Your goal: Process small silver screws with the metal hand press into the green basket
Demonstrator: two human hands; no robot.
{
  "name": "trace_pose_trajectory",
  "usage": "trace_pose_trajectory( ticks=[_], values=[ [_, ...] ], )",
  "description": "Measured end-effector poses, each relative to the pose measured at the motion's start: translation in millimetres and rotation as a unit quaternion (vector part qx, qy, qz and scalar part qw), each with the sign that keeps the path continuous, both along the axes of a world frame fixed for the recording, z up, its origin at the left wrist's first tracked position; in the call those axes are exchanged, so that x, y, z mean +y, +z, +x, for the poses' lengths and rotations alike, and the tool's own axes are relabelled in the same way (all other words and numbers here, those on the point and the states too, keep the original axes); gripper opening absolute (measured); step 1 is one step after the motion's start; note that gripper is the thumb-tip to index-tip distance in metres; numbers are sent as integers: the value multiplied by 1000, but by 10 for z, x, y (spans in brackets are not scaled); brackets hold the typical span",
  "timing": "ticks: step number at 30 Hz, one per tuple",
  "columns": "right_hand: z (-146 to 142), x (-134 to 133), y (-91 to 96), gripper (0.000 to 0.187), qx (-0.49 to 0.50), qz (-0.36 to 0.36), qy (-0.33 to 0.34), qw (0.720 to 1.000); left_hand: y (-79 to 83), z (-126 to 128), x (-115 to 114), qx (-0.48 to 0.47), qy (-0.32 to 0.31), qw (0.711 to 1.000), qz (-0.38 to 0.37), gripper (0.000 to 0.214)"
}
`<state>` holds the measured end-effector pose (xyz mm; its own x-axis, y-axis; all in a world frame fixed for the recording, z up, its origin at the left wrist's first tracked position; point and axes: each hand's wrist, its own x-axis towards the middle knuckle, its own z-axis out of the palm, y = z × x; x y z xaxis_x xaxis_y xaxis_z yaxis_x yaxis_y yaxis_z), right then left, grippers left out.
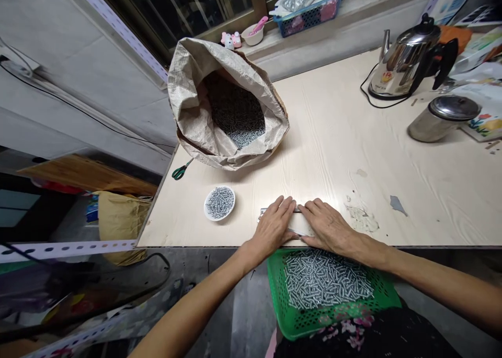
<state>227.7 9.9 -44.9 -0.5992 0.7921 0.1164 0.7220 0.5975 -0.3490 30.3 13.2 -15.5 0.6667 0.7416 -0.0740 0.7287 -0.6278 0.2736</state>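
Observation:
My left hand [273, 225] and my right hand [328, 225] lie flat, fingers stretched out and side by side, on a small clear plastic bag [295, 224] near the front edge of the pale wooden table [411, 190]. Both hands press down on it. Just below them, on my lap, a green plastic basket [290, 316] holds a heap of small silver screws [325, 282]. To the left of my hands stands a small white bowl [219, 203] filled with the same screws.
A large open paper sack [188, 101] full of screws stands at the table's back left, with green-handled scissors [181, 170] beside it. A steel kettle [408, 59] and a lidded steel pot [443, 118] are at the right. A blue basket [309, 13] sits on the windowsill.

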Motion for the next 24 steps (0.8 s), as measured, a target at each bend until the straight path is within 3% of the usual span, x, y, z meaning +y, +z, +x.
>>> trace_pose_trajectory(
  ticks=[4,8,12,16,19,22,24],
  values=[
    [-9,30,-12,47,8,-3,-11,1000,-16,59,247,28,-55,997,-35,49],
    [-6,194,-8,27,18,-3,-5,1000,-25,87,307,31,-26,999,-16,32],
    [-30,424,-34,9,5,-6,17,1000,-133,148,338,34,20,999,19,30],
    [-25,569,-47,20,15,-27,43,999,-232,211,386,35,50,998,34,34],
    [74,614,-24,17,36,-30,64,997,-214,180,374,-8,81,996,31,32],
    [231,644,18,60,66,-35,103,992,-100,23,282,-92,136,985,56,43],
    [306,648,48,69,81,-34,100,991,7,-135,178,-122,209,967,75,38]
  ],
)
